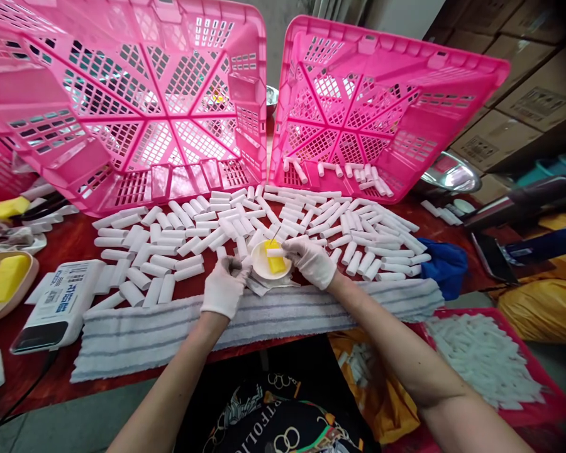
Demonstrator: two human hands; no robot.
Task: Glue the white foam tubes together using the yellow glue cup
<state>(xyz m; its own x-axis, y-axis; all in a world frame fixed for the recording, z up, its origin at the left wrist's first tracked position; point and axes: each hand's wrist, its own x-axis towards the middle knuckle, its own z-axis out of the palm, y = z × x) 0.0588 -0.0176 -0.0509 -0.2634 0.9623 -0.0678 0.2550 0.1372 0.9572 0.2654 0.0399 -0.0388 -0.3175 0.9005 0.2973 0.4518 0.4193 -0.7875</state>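
currently the right hand [311, 261] pinches one white tube [276, 252] over the yellow block [277, 265] in the small bowl [259, 263], near centre; left hand [226, 286] curls at the bowl's left edge, can't tell its hold. step looks like working tube at block; next move likely needs a light, steady pinch.

A work area around a red table [47, 396], with stacked stock alongside.
Grey tiled floor [75, 434] shows below the table's near left edge. Beyond its far right corner, cardboard boxes [535, 100] with dark print are stacked high. A pale, smooth panel [400, 25] stands past its far side. White light is brightest beyond the table and dimmer around the boxes.
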